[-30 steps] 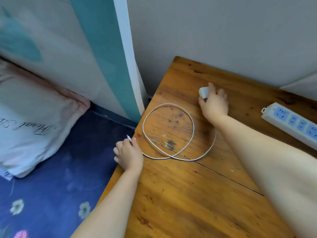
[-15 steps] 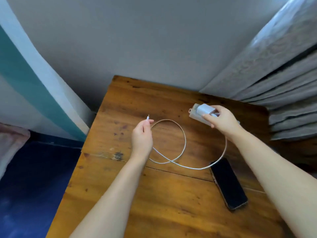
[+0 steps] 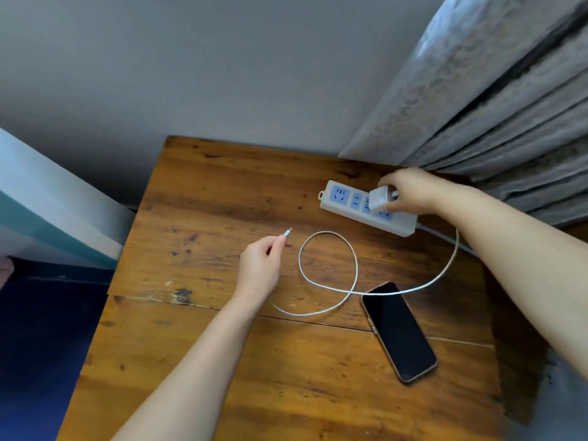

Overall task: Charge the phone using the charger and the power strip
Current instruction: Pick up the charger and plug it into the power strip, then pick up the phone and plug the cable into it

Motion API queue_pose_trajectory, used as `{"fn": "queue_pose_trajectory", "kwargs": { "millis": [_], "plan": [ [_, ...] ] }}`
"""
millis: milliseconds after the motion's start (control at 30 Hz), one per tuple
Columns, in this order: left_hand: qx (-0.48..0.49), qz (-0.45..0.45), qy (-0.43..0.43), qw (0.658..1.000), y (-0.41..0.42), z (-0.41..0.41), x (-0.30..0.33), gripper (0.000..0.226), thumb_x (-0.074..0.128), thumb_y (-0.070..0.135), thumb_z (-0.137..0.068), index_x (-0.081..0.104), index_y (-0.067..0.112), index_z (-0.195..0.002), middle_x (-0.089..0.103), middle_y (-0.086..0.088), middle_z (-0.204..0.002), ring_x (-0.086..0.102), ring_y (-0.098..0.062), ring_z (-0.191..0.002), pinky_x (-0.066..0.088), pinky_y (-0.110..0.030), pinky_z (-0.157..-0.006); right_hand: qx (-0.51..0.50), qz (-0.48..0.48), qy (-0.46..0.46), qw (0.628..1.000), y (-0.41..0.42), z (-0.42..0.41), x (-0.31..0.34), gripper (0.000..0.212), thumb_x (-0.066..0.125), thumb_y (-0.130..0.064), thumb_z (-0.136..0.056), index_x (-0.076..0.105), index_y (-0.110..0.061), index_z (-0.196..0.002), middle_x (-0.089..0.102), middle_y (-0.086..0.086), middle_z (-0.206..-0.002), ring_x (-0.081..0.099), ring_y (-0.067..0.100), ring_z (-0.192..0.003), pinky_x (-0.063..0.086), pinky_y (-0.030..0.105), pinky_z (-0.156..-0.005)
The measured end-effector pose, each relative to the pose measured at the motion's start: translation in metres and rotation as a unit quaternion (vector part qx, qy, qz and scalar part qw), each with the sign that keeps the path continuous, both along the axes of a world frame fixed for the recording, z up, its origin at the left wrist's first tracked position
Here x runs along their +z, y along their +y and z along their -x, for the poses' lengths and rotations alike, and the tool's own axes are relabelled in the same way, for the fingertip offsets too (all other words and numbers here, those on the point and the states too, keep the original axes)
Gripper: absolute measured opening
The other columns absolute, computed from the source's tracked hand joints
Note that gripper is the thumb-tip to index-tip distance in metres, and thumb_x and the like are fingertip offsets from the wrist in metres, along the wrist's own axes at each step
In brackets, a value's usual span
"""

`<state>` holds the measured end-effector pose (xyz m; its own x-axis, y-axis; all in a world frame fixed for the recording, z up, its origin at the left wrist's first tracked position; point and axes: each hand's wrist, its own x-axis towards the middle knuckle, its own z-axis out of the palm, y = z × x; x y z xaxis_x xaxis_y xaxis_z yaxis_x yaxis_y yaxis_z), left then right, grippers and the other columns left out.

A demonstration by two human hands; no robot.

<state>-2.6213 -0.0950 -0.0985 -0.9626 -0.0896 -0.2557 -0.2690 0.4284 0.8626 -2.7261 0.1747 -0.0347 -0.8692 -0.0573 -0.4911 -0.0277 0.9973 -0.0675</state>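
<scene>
Wooden bedside table (image 3: 222, 361) against grey wall, curtain (image 3: 493, 106) at right. Power strip (image 3: 346, 202) near far edge, red light on. Right hand (image 3: 410, 192) pinching white charger (image 3: 378, 198) over middle sockets, prongs seemingly not yet seated. Left hand (image 3: 261, 265) nipping cable plug (image 3: 288, 232) between fingertips, cable (image 3: 327, 265) looped on wood. Phone (image 3: 397, 329) face up, dark, near right. Step in hand: plugging charger in. Next: align prongs, press straight down, then bring plug to phone port.

Cable loop (image 3: 327, 268) and phone (image 3: 399, 331) block the table's (image 3: 197, 198) right; left lies bare.
</scene>
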Motion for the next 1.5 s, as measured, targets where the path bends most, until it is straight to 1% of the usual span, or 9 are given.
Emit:
{"fn": "queue_pose_trajectory", "kwargs": {
  "millis": [200,400,767,867,933,1133,1300,1400,1500],
  "plan": [
    [-0.026,-0.084,-0.037,0.995,0.005,-0.005,0.008,0.028,0.047,0.024,-0.096,0.071,0.025,-0.082,0.048,0.018,-0.039,0.045,0.004,-0.046,0.033,-0.013,-0.051,0.062,-0.112,-0.062,0.99,-0.032,0.01,0.008,0.03,0.07,-0.03,-0.081,0.063,-0.007,-0.099,0.053,0.001,-0.071,0.054,0.018,-0.066,0.037,0.025,-0.047],
    [-0.049,-0.18,-0.083,0.979,0.001,-0.013,0.01,0.03,0.043,0.024,-0.097,0.072,0.025,-0.088,0.032,0.004,-0.057,0.031,-0.002,-0.045,0.027,-0.016,-0.043,0.098,-0.164,-0.089,0.977,-0.053,0.015,0.01,0.032,0.068,-0.022,-0.083,0.06,-0.003,-0.108,0.058,0.006,-0.087,0.057,0.02,-0.078,0.047,0.029,-0.067],
    [-0.055,-0.265,-0.105,0.957,0.002,-0.027,0.032,0.025,0.049,0.021,-0.095,0.073,0.019,-0.089,0.051,0.009,-0.058,0.04,-0.005,-0.051,0.032,-0.014,-0.047,0.103,-0.166,-0.077,0.978,-0.055,0.007,0.015,0.045,0.065,-0.029,-0.086,0.055,-0.007,-0.123,0.06,0.011,-0.106,0.058,0.025,-0.093,0.052,0.036,-0.078],
    [-0.052,-0.28,-0.09,0.954,0.007,-0.032,0.04,0.025,0.049,0.02,-0.095,0.073,0.019,-0.087,0.054,0.009,-0.058,0.043,-0.005,-0.051,0.036,-0.014,-0.048,0.105,-0.054,0.138,0.983,-0.063,-0.025,0.031,0.04,0.057,-0.03,-0.09,0.057,-0.01,-0.125,0.056,0.015,-0.126,0.051,0.032,-0.115,0.044,0.044,-0.094],
    [-0.053,-0.292,-0.081,0.952,0.013,-0.036,0.045,0.024,0.05,0.021,-0.095,0.072,0.021,-0.086,0.055,0.009,-0.058,0.045,-0.005,-0.051,0.037,-0.014,-0.049,0.026,0.155,0.236,0.959,-0.075,-0.061,0.046,0.024,0.056,-0.02,-0.09,0.069,-0.006,-0.104,0.067,0.013,-0.108,0.059,0.03,-0.101,0.045,0.038,-0.086],
    [-0.139,-0.306,-0.078,0.939,0.041,-0.071,0.06,0.019,0.055,0.032,-0.089,0.072,0.025,-0.082,0.061,0.008,-0.06,0.05,-0.006,-0.055,0.041,-0.015,-0.053,-0.262,0.506,0.028,0.821,-0.082,-0.181,0.054,0.022,0.059,-0.025,-0.09,0.073,-0.017,-0.105,0.072,-0.009,-0.1,0.067,-0.002,-0.09,0.049,0.008,-0.073],
    [-0.177,-0.158,-0.051,0.97,0.064,-0.112,0.053,0.013,0.061,0.028,-0.087,0.072,0.031,-0.08,0.071,0.005,-0.083,0.064,-0.006,-0.081,0.051,-0.019,-0.076,-0.382,0.542,0.033,0.748,-0.044,-0.243,0.028,0.017,0.06,-0.027,-0.089,0.076,-0.025,-0.093,0.077,-0.003,-0.094,0.07,0.009,-0.092,0.054,0.027,-0.085],
    [-0.082,-0.084,-0.019,0.993,0.065,-0.144,0.038,0.022,0.057,0.02,-0.09,0.063,0.022,-0.069,0.06,0.009,-0.068,0.054,-0.004,-0.065,0.041,-0.014,-0.061,-0.441,0.535,0.067,0.718,-0.01,-0.26,0.011,0.02,0.055,-0.03,-0.091,0.076,-0.03,-0.089,0.077,-0.007,-0.094,0.068,0.006,-0.095,0.05,0.028,-0.087],
    [-0.07,-0.077,-0.127,0.986,0.074,-0.188,0.021,0.026,0.049,0.017,-0.093,0.061,0.02,-0.07,0.058,0.007,-0.064,0.051,-0.009,-0.062,0.045,-0.021,-0.062,-0.494,0.492,0.07,0.714,0.01,-0.267,-0.012,0.021,0.053,-0.033,-0.093,0.073,-0.033,-0.087,0.07,-0.017,-0.1,0.06,0.002,-0.102,0.043,0.029,-0.097]
  ]
}}
